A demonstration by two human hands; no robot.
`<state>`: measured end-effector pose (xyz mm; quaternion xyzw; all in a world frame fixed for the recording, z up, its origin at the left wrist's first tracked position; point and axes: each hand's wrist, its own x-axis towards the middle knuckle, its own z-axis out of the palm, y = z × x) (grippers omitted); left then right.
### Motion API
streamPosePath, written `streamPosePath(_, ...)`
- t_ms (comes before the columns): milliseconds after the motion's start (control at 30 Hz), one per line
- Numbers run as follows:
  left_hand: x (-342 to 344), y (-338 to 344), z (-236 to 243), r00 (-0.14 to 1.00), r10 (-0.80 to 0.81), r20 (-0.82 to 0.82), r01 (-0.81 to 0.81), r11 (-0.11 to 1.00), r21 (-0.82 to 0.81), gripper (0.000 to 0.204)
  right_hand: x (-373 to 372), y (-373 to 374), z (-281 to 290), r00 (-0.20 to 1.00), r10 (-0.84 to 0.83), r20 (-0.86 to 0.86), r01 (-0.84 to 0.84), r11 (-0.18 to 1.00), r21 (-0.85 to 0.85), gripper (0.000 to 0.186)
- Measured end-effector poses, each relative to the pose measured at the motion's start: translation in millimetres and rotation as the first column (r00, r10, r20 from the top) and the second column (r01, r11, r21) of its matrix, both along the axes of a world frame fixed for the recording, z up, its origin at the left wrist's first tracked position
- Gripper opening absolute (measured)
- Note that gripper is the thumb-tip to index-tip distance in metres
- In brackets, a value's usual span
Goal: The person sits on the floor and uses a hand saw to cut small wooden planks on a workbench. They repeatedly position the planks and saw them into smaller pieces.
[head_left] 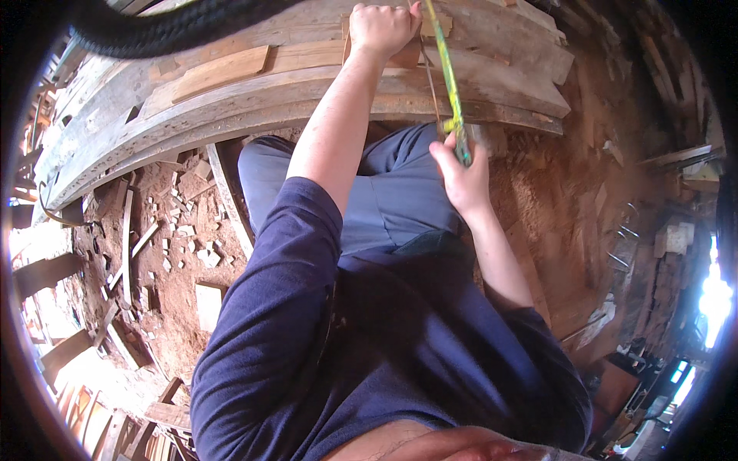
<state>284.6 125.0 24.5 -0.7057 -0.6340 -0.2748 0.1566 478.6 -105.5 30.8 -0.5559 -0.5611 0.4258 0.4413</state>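
My right hand (463,170) is wrapped round the handle end of a hand saw (448,69) with a green-yellow frame. The saw's thin blade runs beside the frame, away from me toward the top edge, where its far end is out of view. Curled fingers of my left hand (377,31) grip a small brown wooden piece (406,58) on the plank bench, just left of the blade. The hand partly hides that piece. Whether the blade touches the wood cannot be made out.
The bench of weathered planks (500,86) curves across in front of my bent legs. A loose board (223,73) lies on its left part. Small wood offcuts (184,230) and sticks (127,246) litter the dusty floor at left. A black braided cable (177,29) crosses the upper left.
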Motion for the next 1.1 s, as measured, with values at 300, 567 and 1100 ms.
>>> streamPosePath(300, 3, 0, -8, 0.988, -0.116, 0.106, 0.052, 0.877, 0.477, 0.045, 56, -17, 12, 0.952, -0.14, -0.273, 0.138, 0.99, -0.029, 0.019)
streamPosePath(567, 2, -9, -12, 0.989, -0.121, 0.09, 0.075, 0.913, 0.402, 0.042, 92, 59, 11, 0.77, -0.477, 0.425, 0.308, 0.86, 0.408, 0.035)
streamPosePath(1100, -17, -55, 33, 0.962, -0.267, -0.059, 0.265, 0.963, -0.044, 0.054, 75, 245, -6, 0.27, -0.351, 0.896, 0.026, 0.933, 0.358, 0.094)
